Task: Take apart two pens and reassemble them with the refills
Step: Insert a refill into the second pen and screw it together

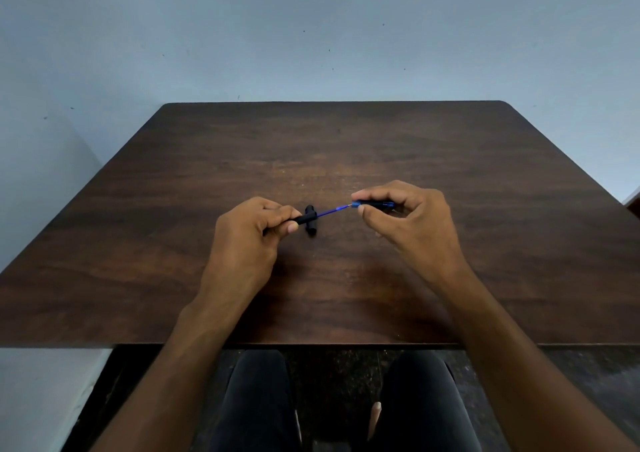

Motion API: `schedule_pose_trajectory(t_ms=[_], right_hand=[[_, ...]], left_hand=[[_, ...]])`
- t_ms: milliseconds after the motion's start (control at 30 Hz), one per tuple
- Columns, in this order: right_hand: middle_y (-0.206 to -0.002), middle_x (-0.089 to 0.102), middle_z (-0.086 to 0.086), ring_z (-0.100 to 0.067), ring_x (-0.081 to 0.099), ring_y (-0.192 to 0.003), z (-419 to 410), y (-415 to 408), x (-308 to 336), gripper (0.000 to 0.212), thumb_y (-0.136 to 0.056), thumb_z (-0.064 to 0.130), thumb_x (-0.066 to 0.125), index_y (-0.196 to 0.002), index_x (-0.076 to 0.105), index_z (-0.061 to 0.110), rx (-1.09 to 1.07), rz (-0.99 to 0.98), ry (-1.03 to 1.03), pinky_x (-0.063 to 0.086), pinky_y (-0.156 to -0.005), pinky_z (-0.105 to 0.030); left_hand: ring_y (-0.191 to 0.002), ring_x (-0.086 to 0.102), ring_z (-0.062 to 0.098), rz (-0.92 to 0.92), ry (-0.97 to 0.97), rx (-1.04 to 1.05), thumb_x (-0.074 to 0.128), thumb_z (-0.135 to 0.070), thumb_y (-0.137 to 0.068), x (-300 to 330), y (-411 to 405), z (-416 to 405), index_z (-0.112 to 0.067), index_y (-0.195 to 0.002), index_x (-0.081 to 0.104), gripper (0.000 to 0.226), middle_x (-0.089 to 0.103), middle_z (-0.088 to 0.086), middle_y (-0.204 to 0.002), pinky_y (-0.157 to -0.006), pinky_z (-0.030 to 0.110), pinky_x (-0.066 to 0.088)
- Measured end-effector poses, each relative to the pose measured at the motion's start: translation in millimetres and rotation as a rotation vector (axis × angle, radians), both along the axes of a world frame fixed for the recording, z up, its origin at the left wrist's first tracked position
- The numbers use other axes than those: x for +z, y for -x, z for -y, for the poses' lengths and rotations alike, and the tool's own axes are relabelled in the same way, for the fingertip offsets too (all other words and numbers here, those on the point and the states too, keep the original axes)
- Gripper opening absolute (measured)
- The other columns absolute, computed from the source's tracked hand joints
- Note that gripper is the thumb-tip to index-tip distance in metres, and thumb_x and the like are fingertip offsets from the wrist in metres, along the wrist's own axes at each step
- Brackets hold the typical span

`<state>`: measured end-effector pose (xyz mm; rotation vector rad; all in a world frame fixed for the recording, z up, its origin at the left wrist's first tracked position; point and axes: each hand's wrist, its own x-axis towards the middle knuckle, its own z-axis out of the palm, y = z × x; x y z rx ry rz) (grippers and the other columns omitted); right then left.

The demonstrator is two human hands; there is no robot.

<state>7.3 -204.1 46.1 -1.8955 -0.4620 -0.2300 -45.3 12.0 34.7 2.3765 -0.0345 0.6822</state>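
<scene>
Dark wood table (346,147) is filling the middle of the view, seen from above by a seated person whose two bare forearms are reaching over it. Left hand (254,225) is curling around a black pen barrel (298,219), gripping it between thumb and fingers. Right hand (401,209) is pinching a blue-tipped pen section (372,204). A thin blue refill (329,211) is stretching between the two pieces, bare in the gap, with both hands held just above the tabletop. Another short black piece (310,225), perhaps a cap or part of the second pen, is lying crosswise on the table beneath the barrel. Judging from this, one pen is being pulled apart or pushed together; which one cannot be told. No complete second pen is showing, so much of the task seems left.
</scene>
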Motion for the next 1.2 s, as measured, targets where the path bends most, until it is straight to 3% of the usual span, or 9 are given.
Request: schedule_pose_trajectory(t_ms=[233,467,667,833,967,1100,1200], right_hand=[[-0.094,0.074,0.009,-0.004,0.068,-0.09,-3,3,3,0.018,-0.087,0.009,0.075,-0.102,0.079,0.018,0.028,0.035,0.115,0.057,-0.086,-0.025],[-0.095,0.073,0.003,-0.008,0.067,-0.085,-1,2,5,0.022,-0.085,0.006,0.077,-0.105,0.08,0.016,0.07,0.071,0.149,0.054,-0.079,-0.019],[-0.091,0.067,0.004,0.003,0.058,-0.073,-6,3,4,0.029,-0.085,0.004,0.078,-0.111,0.079,0.016,0.082,0.149,0.247,0.045,-0.067,-0.008],[-0.099,0.071,0.01,0.007,0.064,-0.089,-11,6,3,0.036,-0.081,0.008,0.082,-0.116,0.075,0.017,0.074,0.13,0.24,0.047,-0.083,-0.005],[-0.098,0.073,0.01,0.004,0.066,-0.093,-13,7,0,0.026,-0.08,0.011,0.083,-0.105,0.077,0.019,0.046,0.108,0.237,0.048,-0.083,-0.004],[-0.095,0.073,0.011,0.001,0.067,-0.088,-12,4,-2,0.022,-0.082,0.016,0.082,-0.102,0.078,0.02,0.053,0.06,0.239,0.051,-0.08,-0.01],[-0.084,0.069,0.018,0.007,0.064,-0.078,-10,1,-3,0.016,-0.083,0.023,0.08,-0.099,0.079,0.021,0.085,0.022,0.258,0.046,-0.07,-0.006]], left_hand=[[-0.084,0.061,0.009,-0.012,-0.044,-0.01,0.074,-0.004,-0.084,0,-1,4,-0.011,-0.102,0.078,0.02,0.072,0.001,-0.093,-0.078,-0.003,0.035],[-0.086,0.064,0.012,-0.013,-0.064,-0.016,0.074,-0.006,-0.085,-2,-2,1,-0.014,-0.104,0.078,0.021,0.071,-0.001,-0.094,-0.078,0.001,0.039],[-0.087,0.062,0.01,-0.019,-0.068,-0.032,0.072,-0.006,-0.086,-2,-1,7,-0.014,-0.105,0.077,0.021,0.071,-0.001,-0.094,-0.077,0.001,0.038],[-0.089,0.062,0.01,-0.024,-0.09,-0.052,0.071,-0.01,-0.088,-2,-1,13,-0.017,-0.107,0.077,0.021,0.07,-0.003,-0.097,-0.079,0.011,0.044],[-0.09,0.062,0.009,-0.017,-0.086,-0.054,0.07,-0.012,-0.089,-3,-1,13,-0.018,-0.108,0.076,0.021,0.069,-0.005,-0.097,-0.079,0.016,0.048],[-0.089,0.06,0.007,-0.009,-0.114,-0.052,0.07,-0.013,-0.09,-5,0,13,-0.018,-0.107,0.077,0.019,0.069,-0.005,-0.096,-0.076,0.006,0.04],[-0.088,0.061,0.009,0.004,-0.134,-0.054,0.07,-0.012,-0.089,-7,0,13,-0.018,-0.106,0.077,0.019,0.069,-0.005,-0.095,-0.077,0.008,0.042]])
